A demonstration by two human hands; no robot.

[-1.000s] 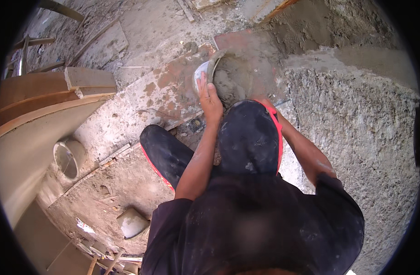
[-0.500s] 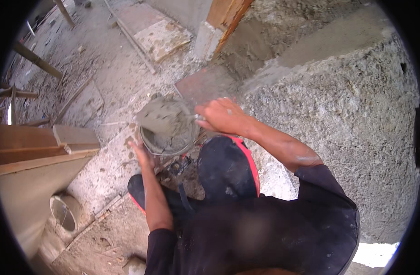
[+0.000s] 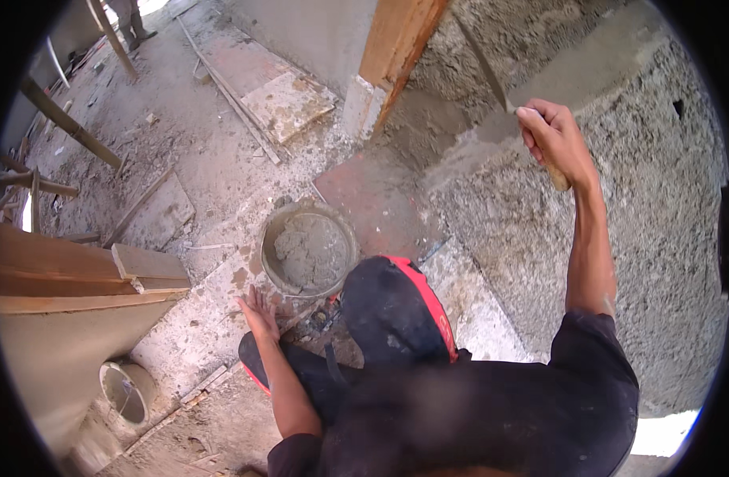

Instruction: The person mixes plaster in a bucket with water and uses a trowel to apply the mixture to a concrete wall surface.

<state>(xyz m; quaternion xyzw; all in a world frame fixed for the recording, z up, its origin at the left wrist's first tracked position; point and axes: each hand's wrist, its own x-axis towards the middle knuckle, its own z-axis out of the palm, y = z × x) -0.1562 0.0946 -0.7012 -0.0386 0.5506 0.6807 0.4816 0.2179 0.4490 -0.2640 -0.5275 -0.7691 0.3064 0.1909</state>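
My right hand (image 3: 557,141) is closed round the wooden handle of a trowel (image 3: 485,67), raised at the wall on the right. The trowel's blade shows nearly edge-on, close to the rough grey mortar of the wall (image 3: 539,215); whether it touches cannot be made out. A smoother band of mortar (image 3: 587,71) runs beside it. Below, a round bucket (image 3: 351,266) holds wet grey mortar (image 3: 310,248) in front of my knees. My left hand (image 3: 261,313) is open with fingers spread, just beside the bucket's near left side, holding nothing.
A reddish board (image 3: 372,203) lies between bucket and wall. Wooden frame pieces stand at the far wall corner (image 3: 396,60) and at left (image 3: 54,266). An open pipe end (image 3: 127,393) sits lower left. Wooden props (image 3: 70,123) lean far left; a person's legs (image 3: 131,24) stand at the back.
My right hand has swung up and right from above the bucket to the wall with the trowel, which carried a load of mortar. My left hand stays near the bucket.
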